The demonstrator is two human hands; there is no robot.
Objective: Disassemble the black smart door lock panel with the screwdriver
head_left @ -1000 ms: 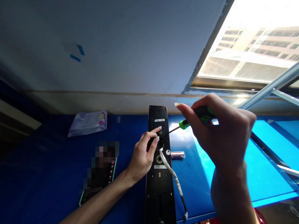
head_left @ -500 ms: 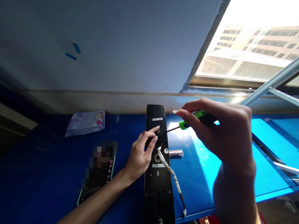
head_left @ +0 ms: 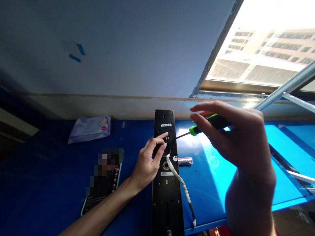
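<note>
A long black door lock panel [head_left: 167, 193] stands on the blue table, its far end toward the wall, with a label reading "CE 16" and several holes. A white-wrapped cable [head_left: 176, 173] leaves its middle and hangs over its right side. My left hand [head_left: 149, 157] lies on the panel's left side, fingers curled and thumb near the index finger; anything small under the fingertips is hidden. My right hand [head_left: 233, 137] is closed round a green and black screwdriver [head_left: 194, 130]. The screwdriver's thin shaft points left, its tip at the panel's right edge.
Left of the panel lie a phone [head_left: 104, 186], partly under my left forearm, and a purple-white packet [head_left: 90, 128]. A shiny cylinder [head_left: 185, 161] lies beside the panel's right side. Metal bars [head_left: 287, 87] stand at the right by the window; the wall rises behind the table.
My right hand's thumb and index finger have shifted slightly right and back along the screwdriver, and the wrist has turned a little. My left hand and the panel stay in place.
</note>
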